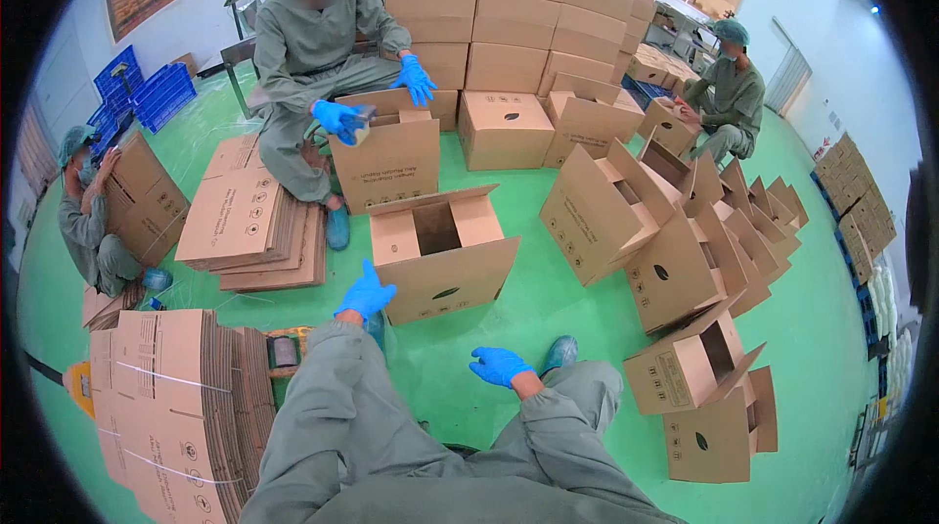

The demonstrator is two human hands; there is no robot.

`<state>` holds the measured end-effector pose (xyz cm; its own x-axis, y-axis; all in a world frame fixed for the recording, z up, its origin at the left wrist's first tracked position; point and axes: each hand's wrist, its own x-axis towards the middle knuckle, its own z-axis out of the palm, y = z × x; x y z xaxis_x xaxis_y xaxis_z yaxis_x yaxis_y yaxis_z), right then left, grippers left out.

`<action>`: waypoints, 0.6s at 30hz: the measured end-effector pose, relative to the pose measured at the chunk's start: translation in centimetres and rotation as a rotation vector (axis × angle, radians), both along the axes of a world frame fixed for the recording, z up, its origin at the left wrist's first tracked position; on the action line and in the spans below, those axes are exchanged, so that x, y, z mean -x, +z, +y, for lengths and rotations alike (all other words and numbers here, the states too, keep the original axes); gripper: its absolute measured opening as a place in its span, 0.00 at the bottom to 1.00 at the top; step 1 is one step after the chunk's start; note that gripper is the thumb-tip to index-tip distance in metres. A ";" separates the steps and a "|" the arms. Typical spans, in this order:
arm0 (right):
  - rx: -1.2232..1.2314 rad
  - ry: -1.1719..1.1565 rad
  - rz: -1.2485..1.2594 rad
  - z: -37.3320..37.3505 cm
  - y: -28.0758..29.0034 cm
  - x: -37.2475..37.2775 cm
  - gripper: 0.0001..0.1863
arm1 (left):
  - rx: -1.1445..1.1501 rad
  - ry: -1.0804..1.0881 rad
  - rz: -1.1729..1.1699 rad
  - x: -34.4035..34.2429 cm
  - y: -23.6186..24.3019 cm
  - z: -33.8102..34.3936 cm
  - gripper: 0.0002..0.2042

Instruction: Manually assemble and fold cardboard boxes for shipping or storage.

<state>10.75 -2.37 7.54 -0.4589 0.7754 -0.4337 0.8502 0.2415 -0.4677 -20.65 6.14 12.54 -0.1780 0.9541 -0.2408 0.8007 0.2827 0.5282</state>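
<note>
An open cardboard box [452, 291] with raised flaps stands on the floor in front of me. At its near left corner is my left hand [365, 295] in a blue glove, fingers apart and holding nothing; whether it touches the cardboard I cannot tell. My right hand [500, 366], also gloved in blue, hovers above the floor by my right knee, fingers stretched out toward the left and nothing in them. Across from me, a seated co-worker's gloved hand [335, 119] holds what looks like a tape dispenser over another open box [387, 164].
Strapped flat cartons [161, 407] stand at my left, with more flat cartons [235, 201] beyond. Several open boxes [675, 279] line the right side. Stacked closed boxes [518, 25] form a wall behind. Two more people crouch at far left and far right. Blue crates [164, 93] sit at back left.
</note>
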 end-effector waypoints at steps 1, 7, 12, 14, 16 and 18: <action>0.010 0.011 0.016 0.0 -0.2 0.1 0.25 | 0.046 -0.018 -0.098 -0.4 -0.2 0.2 0.37; 0.071 0.002 -0.008 -0.5 -0.8 0.5 0.26 | -0.194 -0.425 -0.771 -5.6 -1.2 2.1 0.44; 0.057 -0.024 -0.095 -1.3 -0.4 -0.7 0.26 | -0.101 -0.482 -0.656 -8.8 -1.3 1.5 0.42; 0.063 -0.007 0.009 -1.4 -0.3 -1.1 0.26 | 0.117 -0.736 -0.048 -8.8 -1.2 0.5 0.35; 0.060 -0.026 -0.040 -1.3 -0.3 -1.2 0.26 | 0.177 -0.815 0.079 -8.4 -0.9 -0.7 0.34; 0.062 -0.028 -0.046 -1.3 -0.4 -1.1 0.26 | 0.280 -0.871 0.279 -7.8 -0.6 -2.1 0.33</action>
<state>11.90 -3.64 7.09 -0.4157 0.7588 -0.5014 0.8771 0.1886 -0.4417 -12.86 4.07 11.95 0.4816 0.6931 -0.5364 0.8763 -0.3848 0.2897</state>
